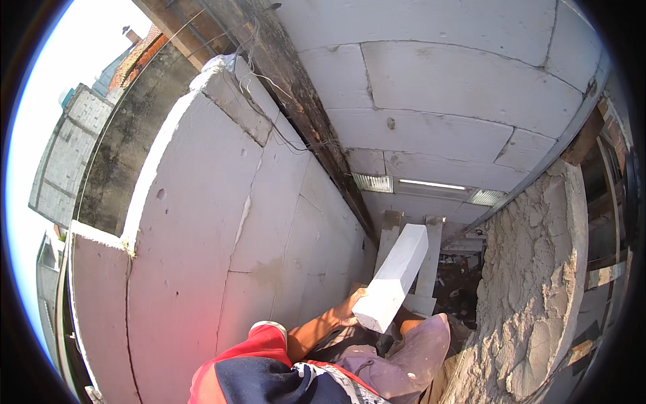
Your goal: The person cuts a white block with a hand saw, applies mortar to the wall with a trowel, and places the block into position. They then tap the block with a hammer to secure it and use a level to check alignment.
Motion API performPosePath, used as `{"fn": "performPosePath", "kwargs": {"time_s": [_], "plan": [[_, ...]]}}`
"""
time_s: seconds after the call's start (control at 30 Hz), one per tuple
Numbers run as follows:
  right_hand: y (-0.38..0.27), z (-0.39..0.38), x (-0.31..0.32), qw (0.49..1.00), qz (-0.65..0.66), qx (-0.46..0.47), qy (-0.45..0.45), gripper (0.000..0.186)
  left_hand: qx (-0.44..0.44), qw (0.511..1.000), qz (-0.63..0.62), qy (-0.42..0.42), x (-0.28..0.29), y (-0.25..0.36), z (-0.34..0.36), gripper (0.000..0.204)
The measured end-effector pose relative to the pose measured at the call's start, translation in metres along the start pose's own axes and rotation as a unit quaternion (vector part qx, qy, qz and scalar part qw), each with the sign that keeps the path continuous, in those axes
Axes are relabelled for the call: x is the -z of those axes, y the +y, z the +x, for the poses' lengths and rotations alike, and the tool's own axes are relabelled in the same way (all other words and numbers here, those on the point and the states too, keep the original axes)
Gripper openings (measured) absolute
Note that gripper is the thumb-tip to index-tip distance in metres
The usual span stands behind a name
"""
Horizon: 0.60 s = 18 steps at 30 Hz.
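My left hand (348, 308) is closed on the left side of a long white lightweight block (392, 279). The block slants up and away from my lap, its near end face toward me, and its far end reaches over two wooden planks (429, 266). A patch of skin (408, 322) shows between the block's right side and my purple trouser knee (425, 340). I cannot tell whether that patch is my right hand or part of a leg; the fingers of that hand are hidden.
A white block wall (262, 222) rises close on my left, another (437, 74) stands ahead. A dark timber beam (289, 87) with loose wires runs between them. Rough mortar (531, 283) covers a wall on my right. Below the planks lies a dark, littered drop (459, 283).
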State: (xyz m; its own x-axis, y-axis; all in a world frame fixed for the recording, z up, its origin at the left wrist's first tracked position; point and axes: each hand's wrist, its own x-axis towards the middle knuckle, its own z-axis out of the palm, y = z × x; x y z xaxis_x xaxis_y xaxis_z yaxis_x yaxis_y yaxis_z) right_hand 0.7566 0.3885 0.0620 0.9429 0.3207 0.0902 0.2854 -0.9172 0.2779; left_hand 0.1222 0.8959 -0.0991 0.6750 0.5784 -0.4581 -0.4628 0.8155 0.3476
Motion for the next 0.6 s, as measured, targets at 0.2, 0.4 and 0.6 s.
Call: {"fn": "performPosePath", "kwargs": {"time_s": [0.2,0.4,0.6], "plan": [[0.023,-0.034,0.016,0.997,-0.029,-0.056,-0.039,0.076,0.045,0.990,-0.120,0.065,-0.074,0.032,-0.022,0.059],[-0.004,-0.026,0.035,0.999,0.010,-0.052,-0.012,0.078,0.016,0.986,-0.162,-0.015,-0.086,0.031,-0.042,0.060],[-0.008,-0.045,0.020,0.995,-0.002,-0.094,0.024,0.080,-0.005,0.982,-0.175,-0.064,-0.082,0.033,-0.055,0.061]]}}
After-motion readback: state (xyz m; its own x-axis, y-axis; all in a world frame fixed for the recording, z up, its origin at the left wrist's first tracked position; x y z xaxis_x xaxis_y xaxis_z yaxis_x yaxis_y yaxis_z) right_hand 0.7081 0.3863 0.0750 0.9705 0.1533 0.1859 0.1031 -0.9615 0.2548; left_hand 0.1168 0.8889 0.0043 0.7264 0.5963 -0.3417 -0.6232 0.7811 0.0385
